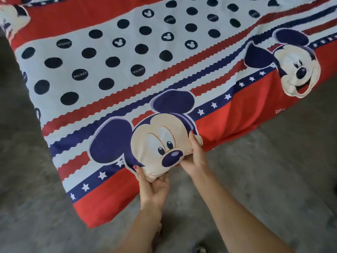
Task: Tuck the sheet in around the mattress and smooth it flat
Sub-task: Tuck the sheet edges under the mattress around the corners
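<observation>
A red, white and navy cartoon-mouse sheet (127,57) covers the mattress, which is hidden under it. The sheet's red border hangs down along the near side to the floor. My left hand (153,187) grips the sheet's near edge from below, at the chin of the printed mouse face. My right hand (195,156) grips the same lifted edge a little to the right, thumb on top beside the face. Between my two hands the edge is pulled up off the floor.
Grey concrete floor (264,170) lies to the right of and below the bed, and also at the left (21,161). A second mouse face print (295,73) sits at the right edge of the sheet.
</observation>
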